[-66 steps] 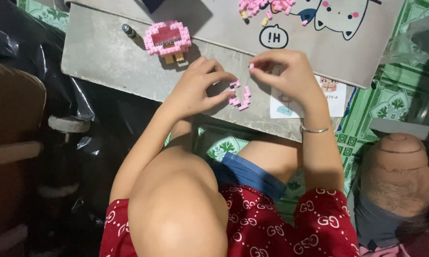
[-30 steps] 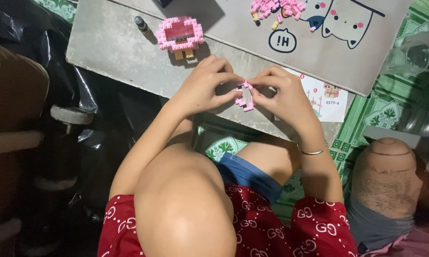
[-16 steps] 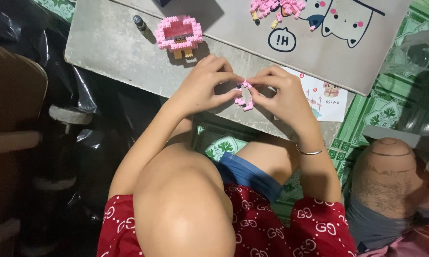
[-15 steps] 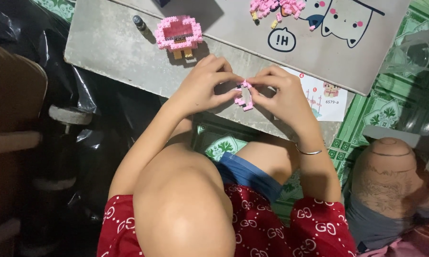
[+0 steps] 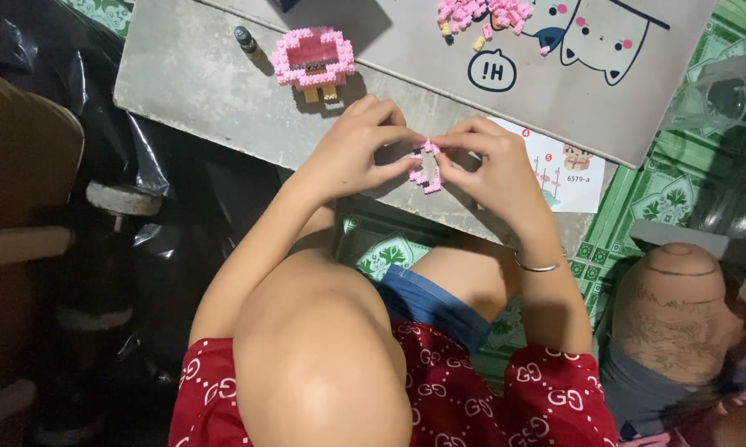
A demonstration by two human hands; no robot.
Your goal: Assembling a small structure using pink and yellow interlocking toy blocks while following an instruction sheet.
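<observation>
Both hands are up over the grey table (image 5: pixel 191 74), w/ a tiny pink block piece (image 5: pixel 425 168) pinched between them. The left hand (image 5: pixel 352 153) is curled, thumb & pointer finger closed on the left side of the piece. The right hand (image 5: pixel 493 165) is curled too, its fingertips closed on the top & right side of the same piece. So the piece sits right in the middle, touching both hands, held just above the table edge. It's pink w/ a bit of white, small & bumpy. Past the left hand's knuckles, further up the table, stands a bigger pink block model (image 5: pixel 312 56) w/ two little tan legs, well apart from the hands. Just left of that model lies a small dark thing w/ a round end (image 5: pixel 245 38); can't tell what it is. Up past the right hand is a grey board w/ cartoon cat drawings (image 5: pixel 638 91), & on it a loose pile of pink blocks (image 5: pixel 482 15) w/ a few yellow bits. Near the right hand's wrist side, a white instruction sheet (image 5: pixel 567 170) w/ small pics pokes out from under that board. There's a thin silver bangle (image 5: pixel 534 266) on the right wrist. Below the hands you see a bare knee, blue shorts & a red patterned shirt. The floor under the table is green w/ a tile pattern (image 5: pixel 654 199).
</observation>
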